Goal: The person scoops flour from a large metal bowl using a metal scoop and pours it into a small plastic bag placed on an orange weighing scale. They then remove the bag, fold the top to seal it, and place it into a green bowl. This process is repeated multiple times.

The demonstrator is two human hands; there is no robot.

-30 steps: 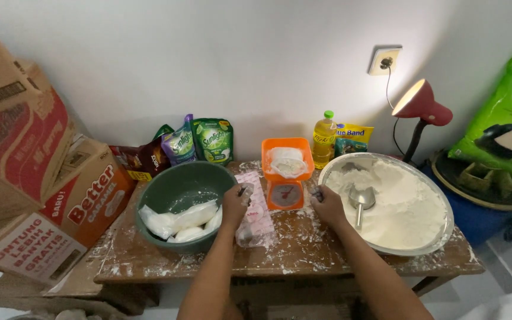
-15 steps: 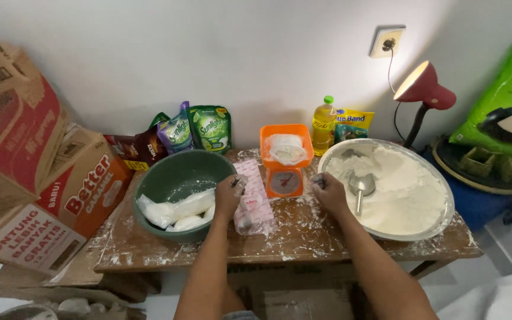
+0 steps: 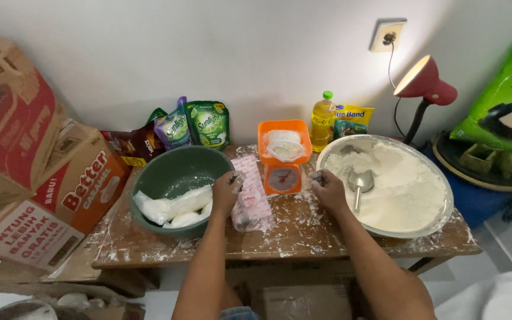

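Head view, left hand: the left hand [image 3: 226, 191] sits at the rim of the green bowl [image 3: 149, 189], fingers curled on a bit of clear plastic; a pinch grip, as far as shows.
Head view, right hand: the right hand [image 3: 327, 188] is closed loosely beside the big metal basin [image 3: 442, 222]; whether it holds anything I cannot tell.
Head view, bags: filled white bags [image 3: 173, 206] lie in the green bowl; a stack of flat plastic bags [image 3: 250, 198] lies on the table [image 3: 303, 237] between the hands.
Head view, scale: the orange scale [image 3: 284, 159] stands just behind the stack, a filled bag on its pan.
Head view, flour: the flour [image 3: 404, 184] is heaped in the basin, a metal scoop [image 3: 360, 184] lying in it.
Judgement, doing it well: peel one bag off the stack at a time, open its mouth wide, and hold it over the basin so spills fall back in.
Judgement, risk: floury fingers likely slip on thin plastic.
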